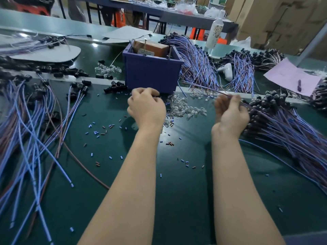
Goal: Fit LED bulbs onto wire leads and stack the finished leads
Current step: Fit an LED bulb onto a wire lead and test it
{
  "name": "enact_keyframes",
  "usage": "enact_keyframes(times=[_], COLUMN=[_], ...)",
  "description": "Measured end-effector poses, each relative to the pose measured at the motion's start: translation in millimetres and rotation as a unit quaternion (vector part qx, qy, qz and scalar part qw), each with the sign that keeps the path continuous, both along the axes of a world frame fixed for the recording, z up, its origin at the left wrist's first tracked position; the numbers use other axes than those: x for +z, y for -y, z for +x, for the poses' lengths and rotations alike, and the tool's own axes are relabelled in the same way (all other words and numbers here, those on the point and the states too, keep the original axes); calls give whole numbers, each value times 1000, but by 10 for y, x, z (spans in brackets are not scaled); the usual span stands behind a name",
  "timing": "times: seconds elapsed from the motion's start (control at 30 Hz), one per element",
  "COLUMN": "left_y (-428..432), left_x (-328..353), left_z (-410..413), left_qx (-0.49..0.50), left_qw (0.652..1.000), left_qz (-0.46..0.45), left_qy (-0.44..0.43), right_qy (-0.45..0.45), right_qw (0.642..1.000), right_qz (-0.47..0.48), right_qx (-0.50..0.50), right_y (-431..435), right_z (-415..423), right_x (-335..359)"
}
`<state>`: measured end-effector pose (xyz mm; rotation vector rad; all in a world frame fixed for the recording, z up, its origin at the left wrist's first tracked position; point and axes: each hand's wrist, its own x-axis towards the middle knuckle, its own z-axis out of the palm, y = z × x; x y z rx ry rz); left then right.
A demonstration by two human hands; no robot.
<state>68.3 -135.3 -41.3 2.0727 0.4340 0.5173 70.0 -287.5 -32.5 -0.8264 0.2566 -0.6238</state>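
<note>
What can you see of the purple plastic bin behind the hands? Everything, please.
The purple plastic bin is a square, open-topped moulded tub with a flanged rim and plain walls. It stands upright on the green table, straddling a pale strip. Inside are a brown cardboard box with a white label and thin metal rods poking up. Black sockets lie at its left foot; a blue-and-brown wire bundle crowds its right side. The left hand is in front; contact unclear.
</note>
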Motion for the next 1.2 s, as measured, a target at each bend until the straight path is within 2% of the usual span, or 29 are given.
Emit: enact_keyframes(times=[0.07,0.13,0.2,0.3,0.37,0.43,0.5,0.6,0.67,0.73,0.8,1.2], left_y=[96,144,207,306,288,221,155,121,134,149,165,212], left_x=[-10,4,40,46,27,-5,-33,-35,-23,-15,-20,-63], left_z=[-7,-8,-21,-34,-11,21,52,61,54,41,27,33], left_qx=[-62,-145,-215,-244,-215,-162,-114,-82,-94,-108,-111,-149], left_qw=[998,986,966,952,950,953,952,952,957,959,962,956], left_qz=[-3,-60,-123,-168,-208,-234,-264,-281,-262,-246,-237,-249], left_qy=[17,63,70,73,86,99,102,89,85,87,84,32], right_qy=[-2,-10,-30,-102,-143,-145,-81,8,-1,-31,-47,-112], right_qw=[997,989,981,962,941,914,892,858,814,797,803,871], right_qz=[9,35,45,-38,-131,-278,-416,-513,-581,-600,-585,-468], right_qx=[74,142,184,250,277,258,159,-19,-12,66,105,95], right_y=[-150,-246,-321,-431,-462,-458,-464,-490,-506,-522,-544,-551], right_z=[-10,-11,-4,-18,-54,-87,-117,-154,-164,-160,-160,-40], right_x=[-11,-15,-43,-107,-119,-103,-91,-80,-106,-157,-191,-284])
